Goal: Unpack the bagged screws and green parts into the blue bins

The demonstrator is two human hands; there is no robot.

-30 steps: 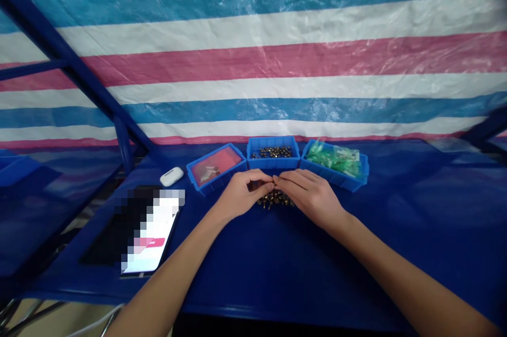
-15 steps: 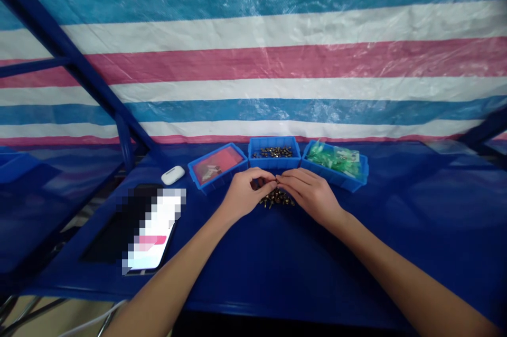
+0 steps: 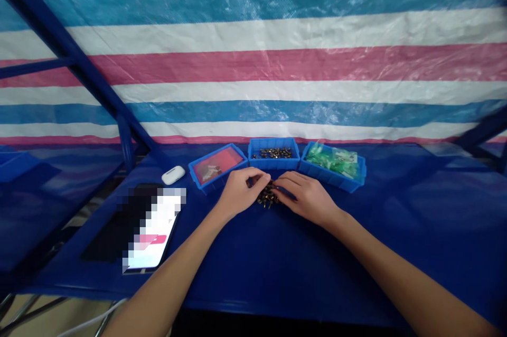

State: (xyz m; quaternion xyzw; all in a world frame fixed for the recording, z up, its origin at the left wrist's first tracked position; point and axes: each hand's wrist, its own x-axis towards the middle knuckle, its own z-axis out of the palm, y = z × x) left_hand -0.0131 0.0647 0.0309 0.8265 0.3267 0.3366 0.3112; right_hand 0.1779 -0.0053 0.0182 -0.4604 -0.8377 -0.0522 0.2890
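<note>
Just in front of the middle blue bin (image 3: 273, 155), our left hand (image 3: 240, 192) and right hand (image 3: 307, 199) curl fingers narrowly into the pile of small metal parts (image 3: 268, 197) — hard, light, slippery-looking — likely best pinched singly by fingertips.

- Tarp (image 3: 253, 62): blue, white and pink stripes.
- Surface (image 3: 277, 263): deep blue.
- Three bins: bright blue; the left bin (image 3: 216, 167) holds a red sheet, the right bin (image 3: 332, 165) green pieces.
- Pile of small parts (image 3: 268, 197): dark and brassy.
- Case (image 3: 173, 175): white.
</note>
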